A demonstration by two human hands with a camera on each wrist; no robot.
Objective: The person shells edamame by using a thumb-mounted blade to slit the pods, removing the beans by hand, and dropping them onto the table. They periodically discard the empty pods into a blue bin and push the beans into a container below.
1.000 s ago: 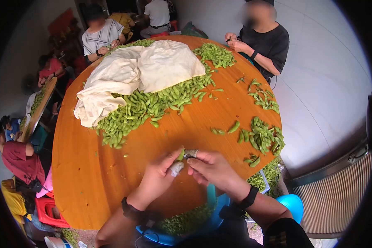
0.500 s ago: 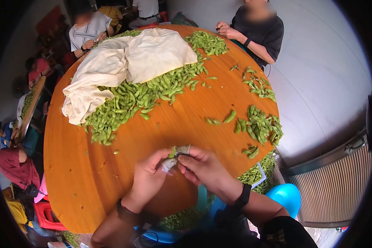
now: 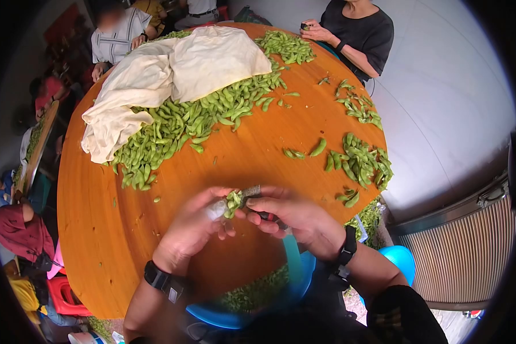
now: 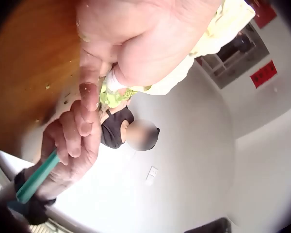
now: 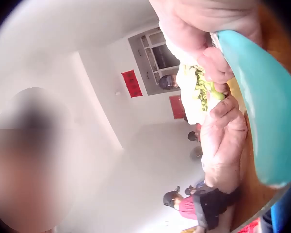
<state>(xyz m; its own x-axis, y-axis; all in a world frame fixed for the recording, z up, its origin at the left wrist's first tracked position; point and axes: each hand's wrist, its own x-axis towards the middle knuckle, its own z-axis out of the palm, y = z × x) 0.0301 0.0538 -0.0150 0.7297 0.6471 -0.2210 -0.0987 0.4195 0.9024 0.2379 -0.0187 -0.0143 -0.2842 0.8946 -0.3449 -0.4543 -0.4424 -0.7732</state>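
Observation:
Over the near part of the table my left hand [image 3: 188, 225] pinches a split green soybean pod [image 3: 233, 202] between thumb and fingers. White wrapping covers its thumb [image 3: 216, 210]. My right hand [image 3: 301, 213] meets it from the other side, a wrapped fingertip right at the pod. Its curled fingers hold a tool with a long teal handle [image 3: 292, 259], which sticks out below the palm; the working end is hidden by the fingers. In the right wrist view the broad teal handle [image 5: 262, 107] passes in front of the hands.
A heap of soybean pods [image 3: 178, 129] lies under a cream cloth [image 3: 215, 60] on the round wooden table [image 3: 258, 163]. Smaller pod piles [image 3: 358, 160] sit at the right edge. Below my hands is a blue basin [image 3: 212, 317] holding green bits. Other people sit around.
The pod between my hands now looks split and shows more pale green. My hands have shifted slightly left and up in view. The whole scene has moved with the head.

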